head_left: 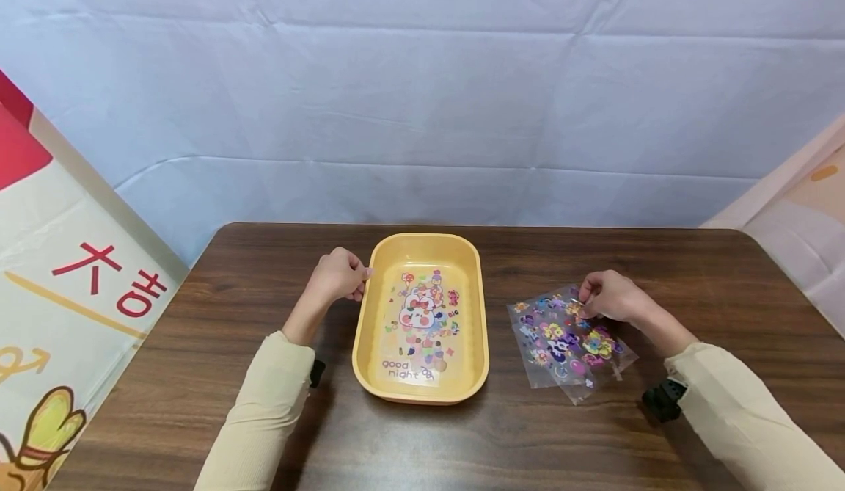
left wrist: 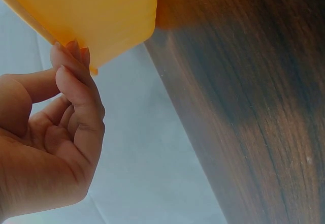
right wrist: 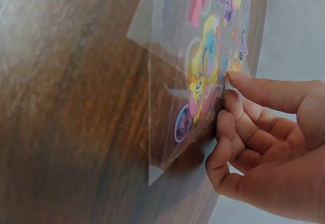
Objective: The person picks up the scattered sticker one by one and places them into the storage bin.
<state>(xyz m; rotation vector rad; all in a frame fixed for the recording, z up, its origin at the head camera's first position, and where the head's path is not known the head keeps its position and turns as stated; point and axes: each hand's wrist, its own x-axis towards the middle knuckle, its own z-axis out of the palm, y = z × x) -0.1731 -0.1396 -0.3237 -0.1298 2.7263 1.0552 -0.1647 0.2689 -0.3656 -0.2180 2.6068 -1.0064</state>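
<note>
A yellow plastic tray (head_left: 480,315) with rounded corners stands on the table, a clear sheet of cartoon stickers (head_left: 417,318) lying flat inside it. My left hand (head_left: 338,274) pinches the tray's left rim; in the left wrist view its fingertips meet the edge of the yellow wall (left wrist: 117,16). To the right of the tray, clear sticker sheets (head_left: 561,344) with colourful pony figures overlap on the table. My right hand (head_left: 614,296) pinches the upper right edge of these sheets between thumb and fingers, as the right wrist view shows. How many layers it grips I cannot tell.
The dark wooden table (head_left: 422,447) ends at a pale cloth backdrop (head_left: 422,109). A printed cloth with red characters (head_left: 99,256) hangs at the left. Both forearms wear cream sleeves, with a dark wrist device (head_left: 663,401) under the right one.
</note>
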